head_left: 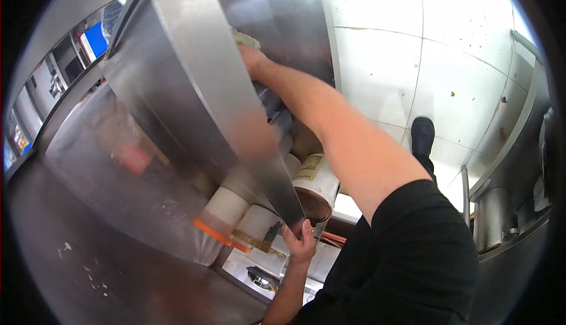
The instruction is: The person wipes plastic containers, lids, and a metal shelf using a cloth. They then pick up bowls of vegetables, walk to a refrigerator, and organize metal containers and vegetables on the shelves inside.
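**Left hand [300,243] on the steel rail [200,48], right hand [253,62] at a pale cloth [246,39]**

I have the left closed around the rail's near end. The right meets the cloth at the far side, right of the rail; its fingers are hidden, so I can't tell their grip. If the left slips, I could lose my brace and the rail's edge might scrape my reaching arm. A low elbow might knock the labelled white tub [311,173] just right of the rail.

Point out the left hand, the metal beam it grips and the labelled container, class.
Left hand [301,244]: head view, middle of the hand.
Metal beam [227,95]: head view, its broad face.
Labelled container [319,184]: head view, its pale side.
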The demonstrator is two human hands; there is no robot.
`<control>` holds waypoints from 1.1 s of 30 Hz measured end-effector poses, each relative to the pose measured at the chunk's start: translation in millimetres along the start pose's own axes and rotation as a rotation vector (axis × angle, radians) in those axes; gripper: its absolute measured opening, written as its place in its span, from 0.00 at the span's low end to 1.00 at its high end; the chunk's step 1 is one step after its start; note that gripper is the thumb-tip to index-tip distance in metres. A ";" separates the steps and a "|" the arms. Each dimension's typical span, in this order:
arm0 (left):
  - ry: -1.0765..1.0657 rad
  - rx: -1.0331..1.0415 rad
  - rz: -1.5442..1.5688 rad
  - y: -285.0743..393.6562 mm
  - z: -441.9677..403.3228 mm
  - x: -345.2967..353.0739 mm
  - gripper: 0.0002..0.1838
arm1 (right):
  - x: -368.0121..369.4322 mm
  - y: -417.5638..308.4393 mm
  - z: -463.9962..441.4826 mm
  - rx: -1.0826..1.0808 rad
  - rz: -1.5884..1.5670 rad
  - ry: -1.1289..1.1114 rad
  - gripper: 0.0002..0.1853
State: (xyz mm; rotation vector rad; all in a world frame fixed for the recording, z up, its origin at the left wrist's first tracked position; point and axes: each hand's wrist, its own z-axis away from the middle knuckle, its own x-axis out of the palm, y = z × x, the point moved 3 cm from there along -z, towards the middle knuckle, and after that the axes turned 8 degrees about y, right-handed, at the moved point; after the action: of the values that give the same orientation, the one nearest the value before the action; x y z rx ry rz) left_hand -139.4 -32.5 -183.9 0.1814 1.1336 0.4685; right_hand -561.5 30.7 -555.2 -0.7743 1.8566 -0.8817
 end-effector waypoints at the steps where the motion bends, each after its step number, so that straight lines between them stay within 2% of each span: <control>1: 0.013 0.015 0.002 5.7 -0.9 -2.4 0.10 | 1.3 6.4 -10.6 0.040 0.044 -0.083 0.12; 3: 0.066 0.055 0.034 20.2 -9.7 7.4 0.09 | -65.4 44.2 -68.5 0.111 0.143 -0.095 0.14; 4: 0.085 0.006 0.043 17.0 -11.1 7.8 0.09 | -86.5 56.9 -83.8 0.049 0.177 0.005 0.20; 6: 0.107 -0.115 0.060 12.5 1.6 3.3 0.09 | -101.8 39.8 -79.6 0.079 0.388 -0.027 0.20; 8: 0.053 0.004 0.001 11.9 -0.1 10.4 0.10 | -121.7 23.4 -60.4 0.144 0.606 -0.023 0.22; 10: -0.033 0.119 -0.111 -4.7 -2.9 0.1 0.10 | -111.5 -6.2 -12.5 -0.015 0.623 -0.065 0.21; 12: -0.004 0.083 -0.071 1.0 -0.6 2.1 0.10 | -105.2 -20.4 29.9 -0.215 0.467 -0.345 0.19; 15: 0.066 -0.012 0.016 12.3 -7.0 5.7 0.12 | -118.6 3.2 12.7 -0.221 0.432 -0.433 0.18; 16: 0.070 -0.020 0.014 19.1 -7.6 5.1 0.12 | -122.9 22.9 -1.5 -0.010 0.353 -0.278 0.18; 18: 0.081 0.000 -0.005 20.1 -7.6 10.8 0.12 | -185.1 51.5 -38.1 0.029 0.464 -0.008 0.18; 21: 0.066 0.077 -0.104 14.6 -4.7 2.9 0.13 | -202.3 59.5 -37.0 0.016 0.465 0.150 0.19; 22: 0.061 0.093 -0.135 13.0 -5.4 2.5 0.12 | -196.0 46.8 -24.4 0.102 0.522 0.067 0.22; 26: 0.060 0.194 -0.205 24.9 -11.5 3.8 0.13 | -173.8 -14.3 84.5 -0.152 0.481 -0.544 0.28; 29: 0.052 0.169 -0.123 33.6 -14.2 5.5 0.12 | -201.4 -4.9 83.8 -0.117 0.498 -0.735 0.28; 31: 0.058 0.204 -0.148 38.4 -16.5 3.9 0.12 | -223.7 40.5 30.5 0.152 0.506 -0.643 0.28; 33: 0.061 0.208 -0.164 37.0 -17.0 5.9 0.12 | -257.5 78.6 -23.1 0.173 0.624 -0.405 0.28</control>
State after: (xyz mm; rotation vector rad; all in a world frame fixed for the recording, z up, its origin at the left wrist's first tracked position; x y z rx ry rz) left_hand -162.6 1.5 -182.1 0.2537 1.2460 0.2114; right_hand -494.0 285.0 -493.6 -0.2093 1.4977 -0.4321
